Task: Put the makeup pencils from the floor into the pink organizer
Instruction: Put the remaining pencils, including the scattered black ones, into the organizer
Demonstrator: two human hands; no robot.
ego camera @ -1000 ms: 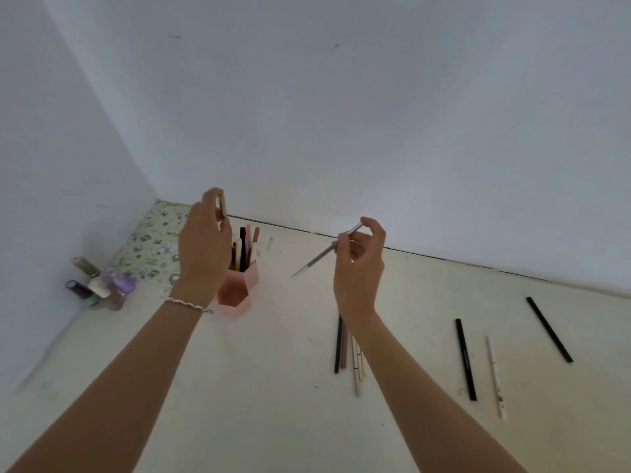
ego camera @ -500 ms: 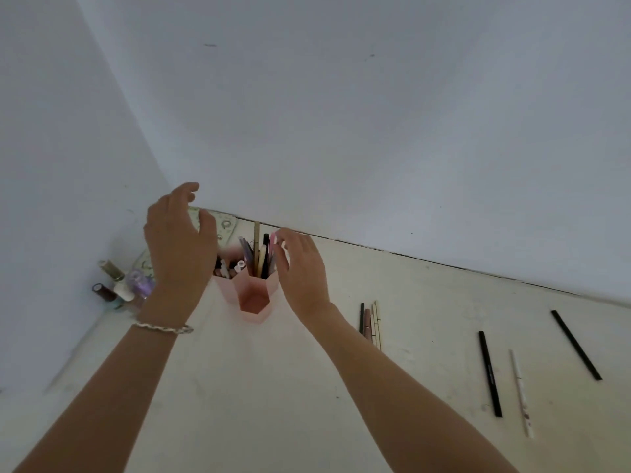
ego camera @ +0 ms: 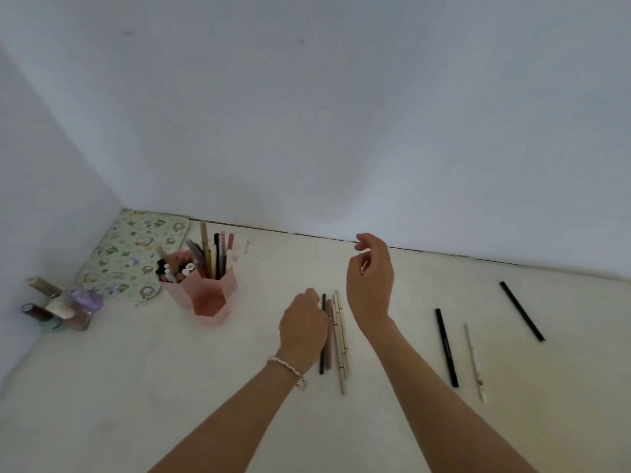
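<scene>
White floor (ego camera: 170, 387), white walls. Floral mat (ego camera: 133, 254) in the corner, nail polish bottles (ego camera: 58, 307) near it. Pink organizer (ego camera: 201, 291) stands upright, full of pencils pointing up. Left hand (ego camera: 302, 327) down on a bundle of pencils (ego camera: 336, 336) lying lengthwise toward the wall; grip hidden, cannot tell. Right hand (ego camera: 370, 285) hovers above, fingers loosely apart, empty. Two black pencils (ego camera: 445, 346) (ego camera: 521, 310) and a white one (ego camera: 474, 361) lie further right. No readable writing.
</scene>
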